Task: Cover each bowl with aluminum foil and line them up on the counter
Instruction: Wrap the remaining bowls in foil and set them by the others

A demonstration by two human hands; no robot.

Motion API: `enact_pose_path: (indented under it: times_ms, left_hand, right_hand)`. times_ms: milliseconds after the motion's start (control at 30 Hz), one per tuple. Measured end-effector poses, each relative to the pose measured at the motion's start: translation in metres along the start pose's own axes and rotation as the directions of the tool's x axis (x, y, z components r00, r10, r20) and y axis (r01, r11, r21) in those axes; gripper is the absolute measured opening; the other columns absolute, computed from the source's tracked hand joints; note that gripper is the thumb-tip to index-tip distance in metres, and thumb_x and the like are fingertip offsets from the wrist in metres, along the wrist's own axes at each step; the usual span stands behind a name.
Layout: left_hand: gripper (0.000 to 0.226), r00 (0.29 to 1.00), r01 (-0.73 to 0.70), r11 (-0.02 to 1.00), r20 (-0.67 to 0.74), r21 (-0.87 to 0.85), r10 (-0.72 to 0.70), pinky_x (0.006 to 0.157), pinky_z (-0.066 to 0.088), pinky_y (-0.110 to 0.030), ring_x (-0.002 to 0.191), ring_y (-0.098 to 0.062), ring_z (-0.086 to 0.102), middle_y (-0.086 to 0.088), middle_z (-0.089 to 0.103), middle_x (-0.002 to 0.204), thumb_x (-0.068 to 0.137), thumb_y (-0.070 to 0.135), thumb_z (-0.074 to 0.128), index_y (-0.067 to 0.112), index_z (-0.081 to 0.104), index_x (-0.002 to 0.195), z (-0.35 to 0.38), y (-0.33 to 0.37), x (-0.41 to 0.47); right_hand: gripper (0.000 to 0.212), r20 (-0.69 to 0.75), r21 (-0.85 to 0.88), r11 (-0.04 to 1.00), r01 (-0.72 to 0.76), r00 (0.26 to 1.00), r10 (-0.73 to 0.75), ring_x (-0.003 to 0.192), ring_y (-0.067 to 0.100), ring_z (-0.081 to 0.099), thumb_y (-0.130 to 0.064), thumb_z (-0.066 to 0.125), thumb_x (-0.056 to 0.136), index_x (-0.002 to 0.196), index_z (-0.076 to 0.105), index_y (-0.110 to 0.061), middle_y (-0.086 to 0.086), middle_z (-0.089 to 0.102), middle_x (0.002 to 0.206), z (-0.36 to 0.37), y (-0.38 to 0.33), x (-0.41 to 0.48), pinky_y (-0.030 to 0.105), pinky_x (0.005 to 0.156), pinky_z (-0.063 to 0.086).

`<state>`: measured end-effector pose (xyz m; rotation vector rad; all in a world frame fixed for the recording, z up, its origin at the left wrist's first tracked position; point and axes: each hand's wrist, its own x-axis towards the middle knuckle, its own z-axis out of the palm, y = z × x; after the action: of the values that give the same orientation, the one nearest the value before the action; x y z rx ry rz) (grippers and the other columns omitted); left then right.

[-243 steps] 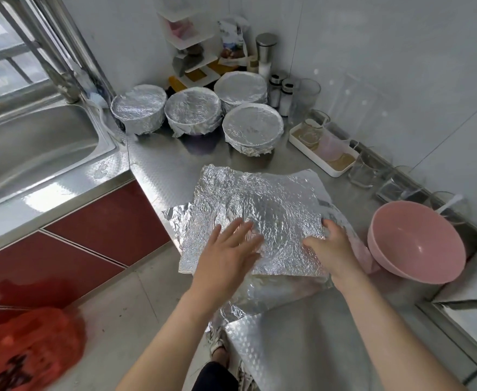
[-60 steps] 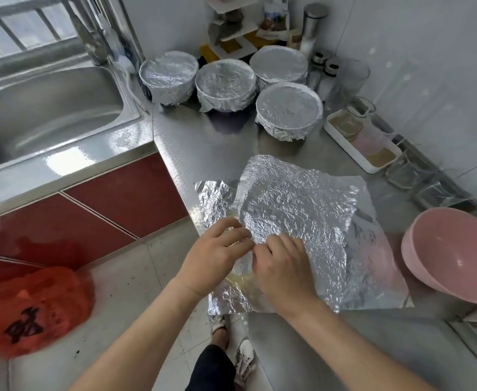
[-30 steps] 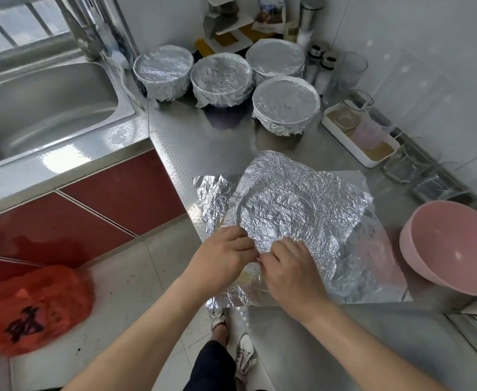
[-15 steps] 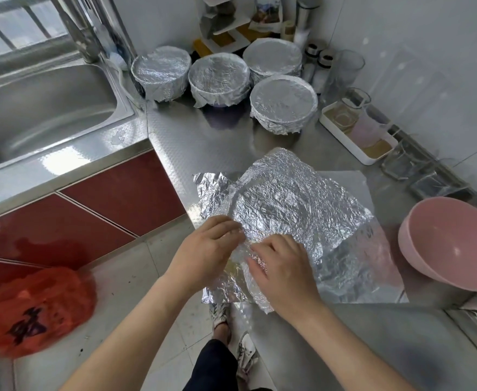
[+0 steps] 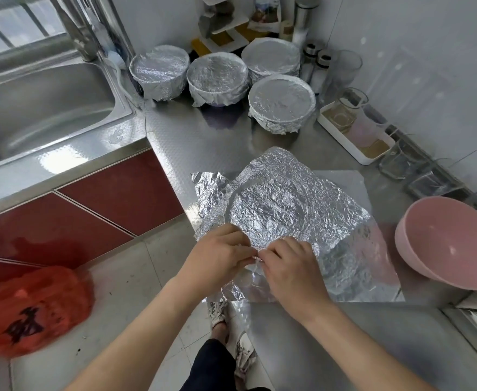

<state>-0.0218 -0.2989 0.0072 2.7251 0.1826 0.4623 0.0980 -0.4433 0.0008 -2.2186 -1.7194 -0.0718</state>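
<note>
Head view: both forearms reach in from the bottom of the picture and meet over the near edge of the counter [image 5: 203, 142]. The left hand [image 5: 220, 258] lies knuckles up with its fingers curled in toward the right hand [image 5: 291, 266], which mirrors it. The fingertips of the two hands almost touch. Between them they pinch a small fold in the near edge of a crumpled foil sheet [image 5: 288, 204]. The left forearm comes in at a strong slant from the lower left, and the right one slants in from the lower right.

The foil sheet rises into a low dome in its middle, and what lies under it is hidden. Its left flap reaches to the counter's left edge, and part of its near edge hangs past the counter over the floor. Its right part lies flat on the counter, with the right corner ending just beside a pink bowl [image 5: 452, 244]. That bowl is uncovered, tipped a little toward the camera, and sits at the counter's right edge.

At the far end of the counter, close to the wall, stand four covered bowls [image 5: 217, 77], each wrapped in foil. Three form a rough row running from the corner of the sink [image 5: 34, 103] toward the back corner. The fourth stands in front of the rightmost one, close to its neighbours. A white tray [image 5: 364, 158] with glasses lies along the right-hand wall. A red bag [image 5: 28, 309] sits on the floor at the lower left.
</note>
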Motion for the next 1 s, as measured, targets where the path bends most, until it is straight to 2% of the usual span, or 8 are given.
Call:
enact_pose_path:
  times_ms: [200, 333, 567, 633, 700, 800, 900, 1000]
  left_hand:
    - [0.019, 0.989, -0.097, 0.991, -0.107, 0.095, 0.107, 0.075, 0.048, -0.029, 0.086, -0.019, 0.054, 0.0, 0.066, 0.082, 0.092, 0.006, 0.059, 0.009, 0.073, 0.08, 0.008, -0.002, 0.001]
    - [0.017, 0.975, -0.112, 0.986, -0.18, 0.122, 0.133, 0.084, 0.046, -0.026, 0.092, -0.019, 0.052, -0.002, 0.068, 0.085, 0.089, -0.001, 0.06, 0.006, 0.073, 0.08, 0.007, -0.006, 0.006]
    - [0.014, 0.979, -0.065, 0.991, -0.184, 0.121, 0.087, 0.088, 0.047, -0.023, 0.098, -0.022, 0.056, 0.001, 0.071, 0.103, 0.087, 0.001, 0.066, 0.008, 0.075, 0.095, -0.001, -0.017, -0.012]
    - [0.015, 0.985, -0.039, 0.993, -0.165, 0.113, 0.057, 0.086, 0.049, -0.026, 0.099, -0.023, 0.057, 0.001, 0.071, 0.105, 0.087, 0.002, 0.067, 0.009, 0.075, 0.097, 0.001, -0.02, -0.016]
    - [0.017, 0.99, -0.016, 0.993, -0.138, 0.114, 0.032, 0.086, 0.051, -0.03, 0.102, -0.024, 0.059, -0.001, 0.07, 0.108, 0.087, 0.003, 0.066, 0.01, 0.074, 0.099, 0.002, -0.023, -0.018]
    - [0.022, 0.991, 0.069, 0.995, -0.119, 0.07, -0.061, 0.086, 0.053, -0.034, 0.106, -0.026, 0.059, -0.002, 0.069, 0.112, 0.085, 0.003, 0.064, 0.012, 0.073, 0.103, -0.002, -0.019, -0.019]
    - [0.022, 0.982, 0.142, 0.988, -0.119, -0.053, -0.148, 0.083, 0.053, -0.031, 0.103, -0.022, 0.059, 0.002, 0.069, 0.106, 0.086, 0.009, 0.062, 0.014, 0.074, 0.104, -0.009, -0.004, -0.012]
    - [0.017, 0.99, 0.12, 0.986, -0.059, -0.112, -0.128, 0.077, 0.053, -0.032, 0.099, -0.018, 0.058, 0.006, 0.069, 0.1, 0.085, 0.016, 0.071, 0.019, 0.075, 0.101, -0.007, 0.004, -0.006]
  right_hand:
    - [0.013, -0.066, -0.011, 0.999, 0.03, 0.997, -0.031, 0.071, 0.022, 0.048, -0.003, 0.072, 0.079, 0.074, 0.063, -0.012, 0.002, 0.053, 0.073, 0.006, -0.001, 0.006, 0.032, 0.067, 0.039]
    - [0.019, -0.097, 0.017, 1.0, -0.016, 0.995, 0.017, 0.069, 0.02, 0.045, 0.001, 0.073, 0.075, 0.072, 0.059, -0.012, 0.002, 0.05, 0.071, 0.004, -0.007, 0.013, 0.03, 0.065, 0.041]
    - [0.016, -0.149, 0.042, 0.991, -0.128, 0.98, 0.133, 0.069, 0.021, 0.045, -0.003, 0.071, 0.078, 0.075, 0.059, -0.012, 0.003, 0.05, 0.073, 0.008, -0.034, 0.016, 0.032, 0.064, 0.037]
    - [0.014, -0.123, 0.051, 0.988, -0.147, 0.981, 0.152, 0.071, 0.021, 0.047, -0.004, 0.072, 0.078, 0.077, 0.061, -0.012, 0.002, 0.051, 0.074, 0.011, -0.038, 0.017, 0.032, 0.063, 0.039]
    - [0.009, -0.087, 0.08, 0.984, -0.157, 0.983, 0.164, 0.075, 0.02, 0.049, -0.014, 0.072, 0.081, 0.084, 0.064, -0.015, -0.001, 0.054, 0.078, 0.01, -0.038, 0.017, 0.032, 0.065, 0.041]
    - [0.02, -0.006, 0.176, 0.963, -0.203, 0.978, 0.208, 0.081, 0.016, 0.05, -0.033, 0.057, 0.089, 0.1, 0.067, -0.02, -0.006, 0.056, 0.085, 0.002, -0.032, 0.015, 0.031, 0.07, 0.043]
    - [0.027, 0.048, 0.361, 0.895, -0.261, 0.964, 0.261, 0.083, 0.014, 0.051, -0.033, 0.048, 0.095, 0.101, 0.07, -0.018, -0.006, 0.058, 0.086, -0.009, -0.017, 0.011, 0.03, 0.073, 0.047]
    - [0.025, 0.091, 0.378, 0.892, -0.248, 0.969, 0.23, 0.082, 0.013, 0.051, -0.037, 0.056, 0.092, 0.097, 0.072, -0.019, -0.007, 0.058, 0.083, -0.014, -0.003, 0.01, 0.028, 0.071, 0.046]
